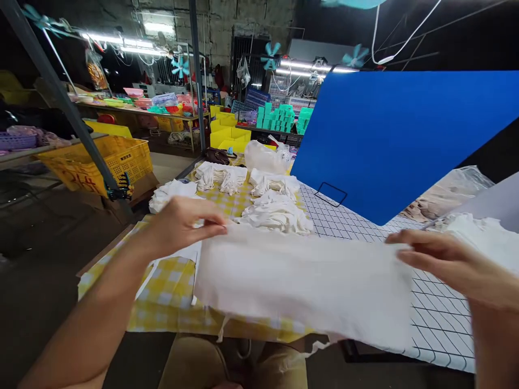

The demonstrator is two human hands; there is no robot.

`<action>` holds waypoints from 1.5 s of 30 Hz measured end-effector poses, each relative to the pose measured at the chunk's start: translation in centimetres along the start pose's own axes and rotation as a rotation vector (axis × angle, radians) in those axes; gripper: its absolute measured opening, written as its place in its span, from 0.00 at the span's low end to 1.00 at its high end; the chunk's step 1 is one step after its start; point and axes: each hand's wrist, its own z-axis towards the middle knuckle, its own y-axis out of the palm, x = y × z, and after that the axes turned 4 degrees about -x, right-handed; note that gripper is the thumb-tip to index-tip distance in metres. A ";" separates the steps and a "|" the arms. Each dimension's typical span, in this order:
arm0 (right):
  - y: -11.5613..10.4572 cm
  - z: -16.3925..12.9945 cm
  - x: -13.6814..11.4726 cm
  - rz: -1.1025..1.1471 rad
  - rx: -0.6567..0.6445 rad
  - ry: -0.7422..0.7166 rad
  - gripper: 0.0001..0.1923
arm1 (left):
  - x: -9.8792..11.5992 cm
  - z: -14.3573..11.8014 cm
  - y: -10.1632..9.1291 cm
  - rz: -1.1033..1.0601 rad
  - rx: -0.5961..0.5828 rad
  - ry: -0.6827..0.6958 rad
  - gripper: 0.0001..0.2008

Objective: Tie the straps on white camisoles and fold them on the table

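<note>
A white cloth piece (304, 281) hangs stretched between my two hands over the front of the table. My left hand (188, 221) pinches its upper left corner. At the upper right corner, my right hand (433, 254) grips the edge between thumb and fingers. Thin strips dangle from the cloth's lower edge, slightly blurred. Just beyond it lies a loose heap of white cloth pieces (278, 212). Behind that heap are neater stacks, one white stack (221, 175) at the left and another white stack (273, 182) at the right.
A yellow checked cover (170, 289) and a white grid-lined cover (438, 302) share the table. A large blue board (405, 135) leans at the right, with a black wire frame (331, 194) by it. More white cloth (478, 232) lies far right. A yellow crate (125, 156) stands left, beyond a metal post.
</note>
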 end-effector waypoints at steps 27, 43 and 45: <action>21.6 9.5 14.6 -0.688 0.283 0.236 0.23 | -14.0 0.1 25.4 0.228 -0.033 -0.479 0.29; 19.9 -0.5 14.5 -0.323 0.326 0.345 0.26 | -10.7 -3.2 25.0 0.421 -0.466 -0.461 0.30; 20.0 -2.9 12.7 -0.179 0.251 0.388 0.24 | -9.2 -1.8 25.5 0.396 -0.481 -0.431 0.29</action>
